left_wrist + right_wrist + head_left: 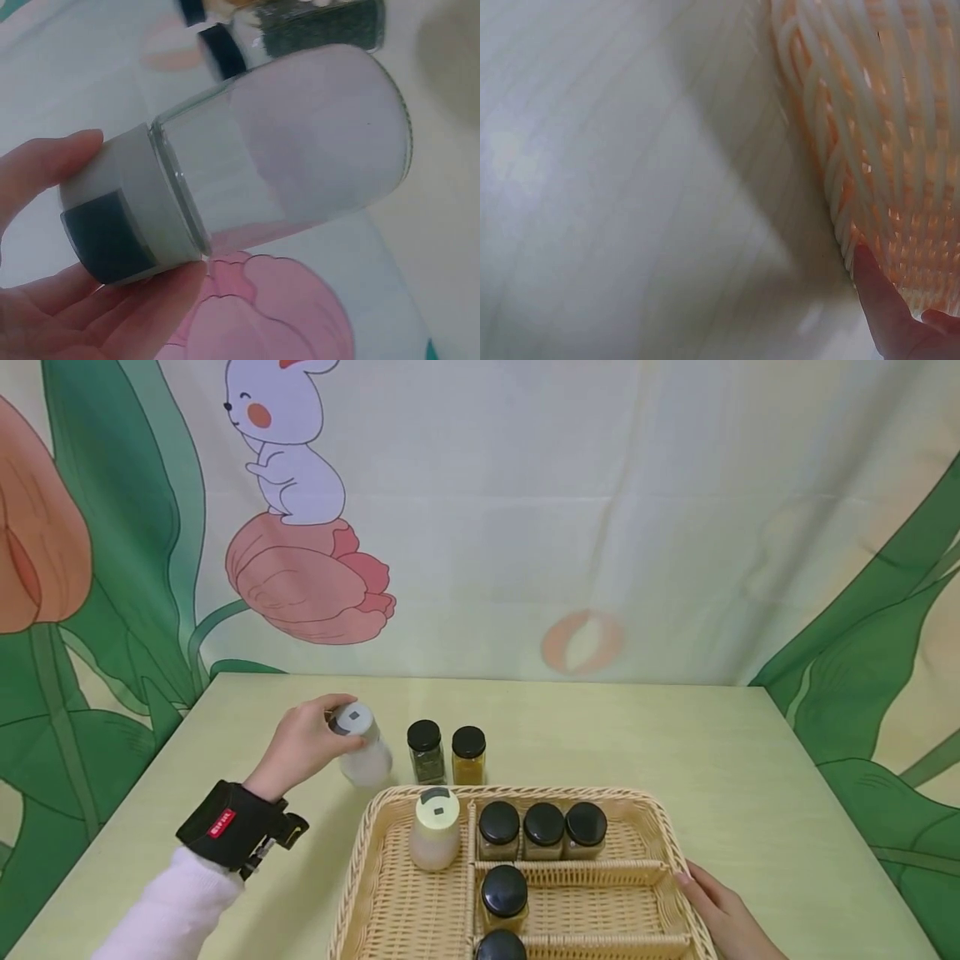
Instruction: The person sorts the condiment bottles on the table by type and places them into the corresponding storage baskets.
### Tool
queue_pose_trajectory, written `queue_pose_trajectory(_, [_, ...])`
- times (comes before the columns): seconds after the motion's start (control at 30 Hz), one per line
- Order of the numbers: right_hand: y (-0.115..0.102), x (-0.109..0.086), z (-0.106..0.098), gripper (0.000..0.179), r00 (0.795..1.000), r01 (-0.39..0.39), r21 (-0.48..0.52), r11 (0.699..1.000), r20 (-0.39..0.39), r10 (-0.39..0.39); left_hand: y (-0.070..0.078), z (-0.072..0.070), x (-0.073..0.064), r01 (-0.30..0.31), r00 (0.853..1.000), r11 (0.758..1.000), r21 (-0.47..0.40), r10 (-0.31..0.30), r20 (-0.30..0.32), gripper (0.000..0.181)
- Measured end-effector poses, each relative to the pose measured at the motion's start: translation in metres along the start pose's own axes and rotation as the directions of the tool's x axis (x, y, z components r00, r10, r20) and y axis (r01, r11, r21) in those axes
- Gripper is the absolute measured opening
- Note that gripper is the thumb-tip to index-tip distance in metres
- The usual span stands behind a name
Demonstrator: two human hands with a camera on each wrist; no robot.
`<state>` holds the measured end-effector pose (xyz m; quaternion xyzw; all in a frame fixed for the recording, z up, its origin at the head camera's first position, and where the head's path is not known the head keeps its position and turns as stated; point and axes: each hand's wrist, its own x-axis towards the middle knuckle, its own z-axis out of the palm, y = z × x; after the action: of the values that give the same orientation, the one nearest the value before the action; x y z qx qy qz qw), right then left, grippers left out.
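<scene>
My left hand (311, 739) grips the pale grey lid of a clear glass shaker jar (367, 760) holding white contents, just left of the basket's far corner. In the left wrist view, thumb and fingers stand around the lid of this jar (285, 150), which carries a dark square. My right hand (723, 910) holds the right rim of a divided wicker basket (408, 914). From the right wrist, one finger (881, 300) lies along the basket's woven outer wall (900, 150); the rest of that hand is mostly out of view.
Behind the basket stand a black-lidded jar of green herbs (427, 760) and one of yellow spice (468, 760). The basket's left compartment holds a pale-lidded shaker (437, 835); several black-lidded jars (543, 828) stand in its right compartments. A printed cloth (480, 527) hangs behind the table.
</scene>
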<state>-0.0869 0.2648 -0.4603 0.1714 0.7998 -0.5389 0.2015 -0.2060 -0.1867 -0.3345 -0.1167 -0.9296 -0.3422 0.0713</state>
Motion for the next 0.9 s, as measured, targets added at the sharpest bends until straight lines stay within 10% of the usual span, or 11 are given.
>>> queue_pose_trajectory(0.9, [0.001,-0.002,0.0,0.099,1.0,0.021,0.015,1.0,-0.006,-0.021,0.071,-0.045,-0.036,-0.109,0.988,0.99,-0.087,0.118,0.104,0.05])
